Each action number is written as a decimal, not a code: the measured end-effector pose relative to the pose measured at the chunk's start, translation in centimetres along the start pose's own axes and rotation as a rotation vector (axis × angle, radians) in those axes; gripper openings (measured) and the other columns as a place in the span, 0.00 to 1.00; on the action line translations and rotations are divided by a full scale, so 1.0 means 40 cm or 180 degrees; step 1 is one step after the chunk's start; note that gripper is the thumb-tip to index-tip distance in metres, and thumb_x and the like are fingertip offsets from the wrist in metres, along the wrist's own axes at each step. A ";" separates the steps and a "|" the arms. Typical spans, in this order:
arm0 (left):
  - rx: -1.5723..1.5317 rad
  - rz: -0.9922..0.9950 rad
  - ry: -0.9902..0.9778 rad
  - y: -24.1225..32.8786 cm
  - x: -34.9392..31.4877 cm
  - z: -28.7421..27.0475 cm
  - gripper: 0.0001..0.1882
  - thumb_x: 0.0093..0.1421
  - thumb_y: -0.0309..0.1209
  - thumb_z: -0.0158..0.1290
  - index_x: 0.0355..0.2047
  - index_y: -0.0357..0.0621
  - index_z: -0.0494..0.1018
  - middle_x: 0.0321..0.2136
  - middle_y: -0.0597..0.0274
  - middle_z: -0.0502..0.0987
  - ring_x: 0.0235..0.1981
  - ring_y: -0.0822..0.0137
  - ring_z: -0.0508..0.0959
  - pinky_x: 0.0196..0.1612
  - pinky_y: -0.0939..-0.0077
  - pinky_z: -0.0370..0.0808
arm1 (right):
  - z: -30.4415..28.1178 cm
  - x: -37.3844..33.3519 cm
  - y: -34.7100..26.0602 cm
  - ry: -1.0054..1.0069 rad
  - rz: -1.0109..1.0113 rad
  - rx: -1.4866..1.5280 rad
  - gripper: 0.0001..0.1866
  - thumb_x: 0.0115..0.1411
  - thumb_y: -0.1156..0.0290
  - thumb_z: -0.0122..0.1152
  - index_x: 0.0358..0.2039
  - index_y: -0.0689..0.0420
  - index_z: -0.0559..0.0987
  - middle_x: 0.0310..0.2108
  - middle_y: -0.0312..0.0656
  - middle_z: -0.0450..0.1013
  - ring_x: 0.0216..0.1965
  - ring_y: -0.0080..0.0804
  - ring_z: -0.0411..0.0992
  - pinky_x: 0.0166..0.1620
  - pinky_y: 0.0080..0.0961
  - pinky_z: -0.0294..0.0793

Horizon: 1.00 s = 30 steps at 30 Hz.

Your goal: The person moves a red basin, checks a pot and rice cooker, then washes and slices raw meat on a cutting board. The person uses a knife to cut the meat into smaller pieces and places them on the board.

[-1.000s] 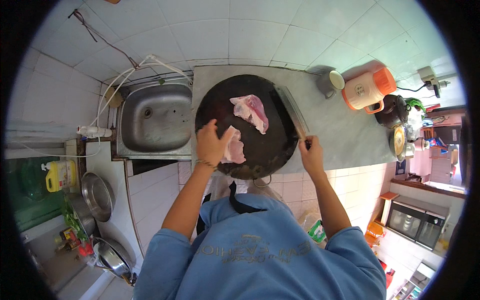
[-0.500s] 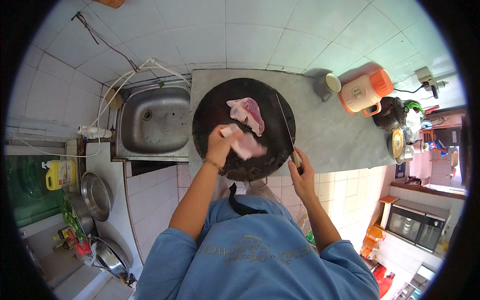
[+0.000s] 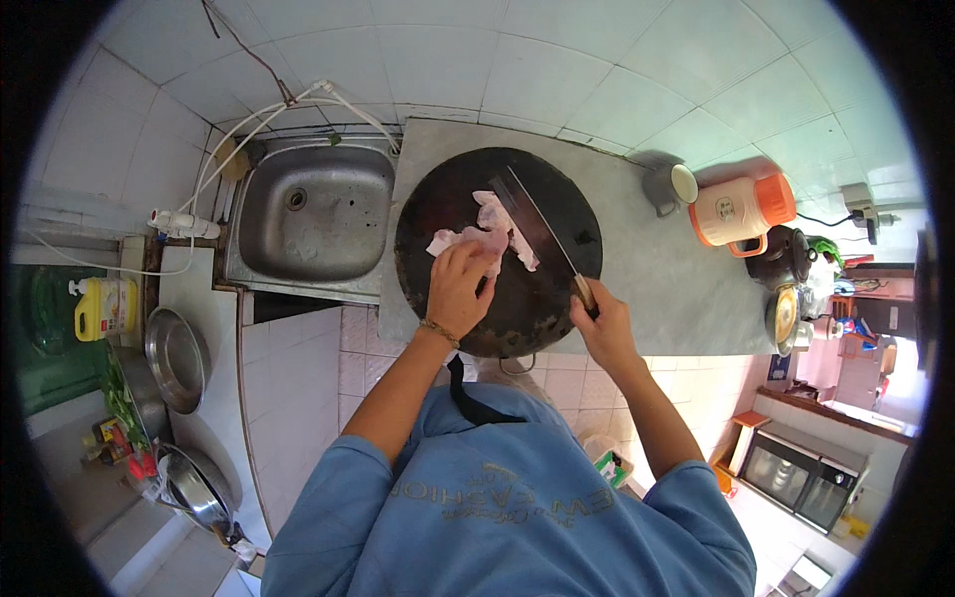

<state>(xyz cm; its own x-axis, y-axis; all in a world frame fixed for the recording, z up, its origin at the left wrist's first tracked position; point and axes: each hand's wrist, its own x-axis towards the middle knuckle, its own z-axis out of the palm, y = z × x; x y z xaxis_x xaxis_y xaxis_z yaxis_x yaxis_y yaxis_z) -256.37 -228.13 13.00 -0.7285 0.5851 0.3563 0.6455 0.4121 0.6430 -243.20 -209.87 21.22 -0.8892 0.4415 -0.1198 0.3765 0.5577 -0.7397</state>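
— Moved since half a second ago: one pale slab of meat (image 3: 473, 242) has been brought up beside the other piece of meat (image 3: 523, 251), and the knife (image 3: 537, 221) has been swung leftward, its blade partly hiding that piece.

— How are the hands placed?

— Bent fingers of the left hand (image 3: 460, 286) are rested on the slab; whether it is pinched cannot be told. The knife's handle is gripped by the right hand (image 3: 604, 323).

— And progress?

— Both pieces are seen on the round black board (image 3: 542, 308). No slices are seen; cutting is judged barely begun.
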 end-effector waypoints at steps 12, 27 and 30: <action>-0.0115 0.0195 0.0398 -0.009 -0.037 0.010 0.20 0.45 0.30 0.60 0.41 0.47 0.73 0.41 0.60 0.71 0.44 0.54 0.69 0.48 0.59 0.66 | -0.018 0.048 -0.050 -0.0431 -0.0907 -0.0795 0.12 0.55 0.64 0.60 0.39 0.53 0.76 0.28 0.48 0.75 0.29 0.49 0.73 0.30 0.38 0.72; 0.0138 -0.0158 0.0560 -0.049 -0.013 -0.014 0.09 0.42 0.32 0.61 0.26 0.50 0.75 0.32 0.67 0.72 0.41 0.59 0.70 0.45 0.62 0.63 | 0.000 0.033 -0.041 -0.0552 0.0061 -0.0491 0.12 0.57 0.64 0.58 0.39 0.54 0.75 0.25 0.53 0.73 0.28 0.52 0.73 0.30 0.38 0.71; -0.0036 -0.0042 0.0447 -0.032 -0.003 -0.009 0.15 0.40 0.34 0.64 0.29 0.47 0.73 0.35 0.63 0.71 0.44 0.57 0.69 0.49 0.59 0.61 | -0.012 0.041 -0.041 -0.0396 0.0044 -0.0488 0.12 0.57 0.63 0.58 0.39 0.54 0.75 0.25 0.52 0.73 0.28 0.53 0.73 0.30 0.38 0.71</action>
<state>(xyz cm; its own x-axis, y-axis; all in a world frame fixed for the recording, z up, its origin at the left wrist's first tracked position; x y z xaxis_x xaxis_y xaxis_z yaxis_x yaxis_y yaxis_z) -257.18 -228.98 12.39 -0.7623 0.4758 0.4388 0.6337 0.4106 0.6556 -245.15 -209.74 22.58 -0.9053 0.3649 -0.2173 0.4157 0.6569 -0.6290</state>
